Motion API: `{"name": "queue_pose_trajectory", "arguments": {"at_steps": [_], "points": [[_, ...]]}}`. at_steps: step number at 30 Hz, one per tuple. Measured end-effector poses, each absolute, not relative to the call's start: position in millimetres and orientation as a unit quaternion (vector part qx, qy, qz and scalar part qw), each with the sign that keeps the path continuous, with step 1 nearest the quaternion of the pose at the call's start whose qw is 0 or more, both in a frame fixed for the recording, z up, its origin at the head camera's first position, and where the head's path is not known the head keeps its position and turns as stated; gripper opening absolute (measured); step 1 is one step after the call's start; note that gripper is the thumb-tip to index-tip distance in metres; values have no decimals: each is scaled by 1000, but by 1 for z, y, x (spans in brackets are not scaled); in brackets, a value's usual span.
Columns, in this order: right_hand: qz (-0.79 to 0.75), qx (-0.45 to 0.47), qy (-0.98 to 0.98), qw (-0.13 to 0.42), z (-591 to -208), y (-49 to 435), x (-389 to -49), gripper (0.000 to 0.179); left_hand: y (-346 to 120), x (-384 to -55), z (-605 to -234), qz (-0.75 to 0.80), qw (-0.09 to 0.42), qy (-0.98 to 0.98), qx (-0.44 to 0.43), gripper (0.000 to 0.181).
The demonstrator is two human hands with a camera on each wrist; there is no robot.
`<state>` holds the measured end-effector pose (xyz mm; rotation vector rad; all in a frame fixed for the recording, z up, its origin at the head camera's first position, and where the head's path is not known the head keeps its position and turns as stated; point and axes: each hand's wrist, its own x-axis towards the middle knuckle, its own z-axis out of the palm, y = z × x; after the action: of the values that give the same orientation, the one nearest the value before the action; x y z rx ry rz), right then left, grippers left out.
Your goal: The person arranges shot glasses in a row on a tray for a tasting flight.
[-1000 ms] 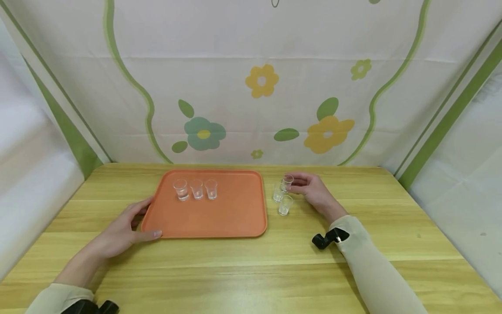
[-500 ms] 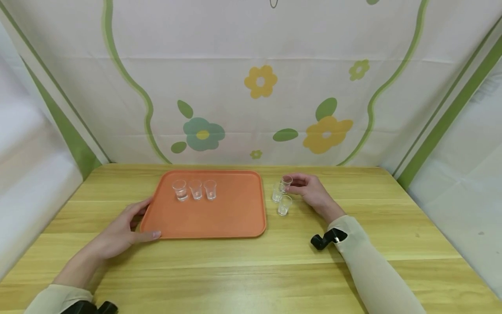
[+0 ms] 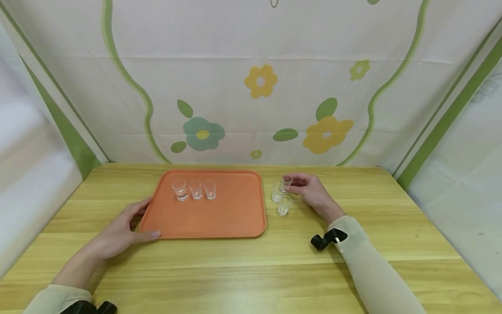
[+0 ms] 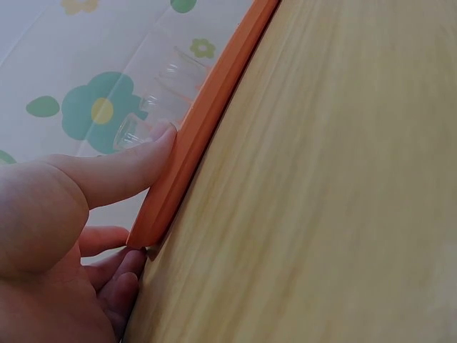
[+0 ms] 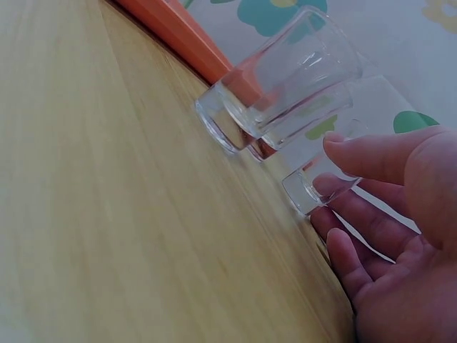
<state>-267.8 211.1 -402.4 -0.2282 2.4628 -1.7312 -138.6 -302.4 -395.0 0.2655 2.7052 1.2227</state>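
An orange tray lies on the wooden table, bearing three small clear shot glasses in a row, among them a left one and a right one. My left hand holds the tray at its near left corner, thumb along the front rim and fingers at the left side. Right of the tray, my right hand pinches a shot glass between thumb and fingers, its base close to the tabletop. Two more upright shot glasses stand beside it, a near one and one farther left.
A pale wooden table spans the view. Behind it hangs a white curtain with flower prints, and more white cloth closes off both sides. A black camera mount sits on the right wrist.
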Motion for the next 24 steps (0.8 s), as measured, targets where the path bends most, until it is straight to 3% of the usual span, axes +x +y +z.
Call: {"name": "queue_pose_trajectory", "arguments": {"at_steps": [24], "points": [[-575, -76, 812, 64, -400, 211, -266, 40, -303, -138, -395, 400, 78, 909, 89, 103]]}}
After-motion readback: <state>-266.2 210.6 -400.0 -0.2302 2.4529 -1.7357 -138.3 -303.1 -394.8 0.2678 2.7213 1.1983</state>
